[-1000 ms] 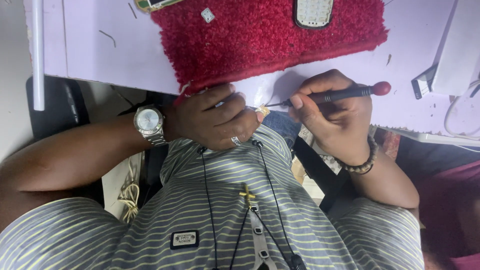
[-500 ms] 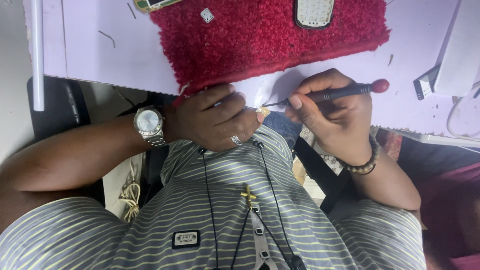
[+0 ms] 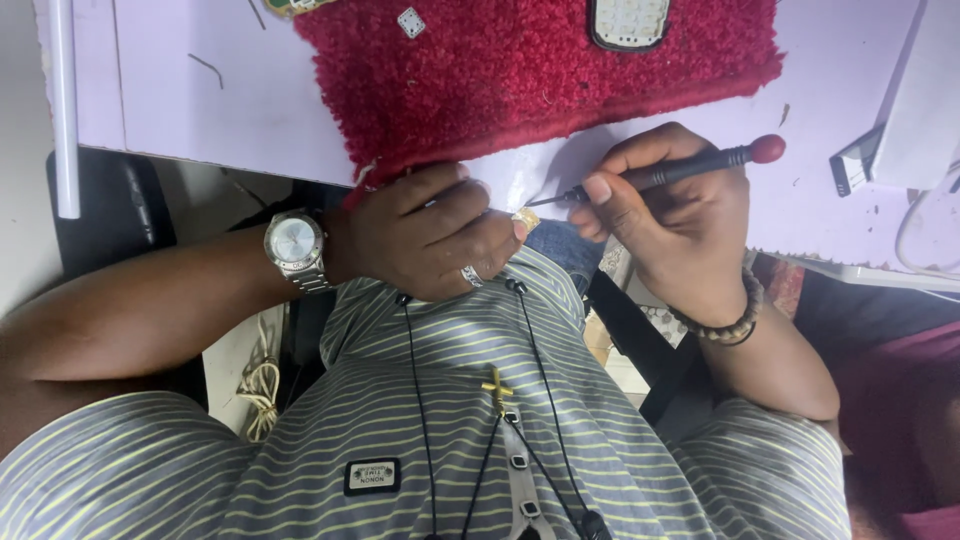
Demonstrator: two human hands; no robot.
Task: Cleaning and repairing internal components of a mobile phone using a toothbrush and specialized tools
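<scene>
lilac table (image 3: 220,110): hands pinch small part (image 3: 526,218), screwdriver (image 3: 680,170).

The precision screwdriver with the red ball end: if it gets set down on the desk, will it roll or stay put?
The precision screwdriver looks round and slim, so it would probably roll on the smooth lilac desk. On the shaggy red mat it would likely stay. Its ridged black grip, pinched in the right hand, seems unlikely to slip.

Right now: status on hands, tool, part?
Left hand pinches small gold part. Right hand grips screwdriver, tip at part. Red mat just beyond; nothing blocking.
</scene>
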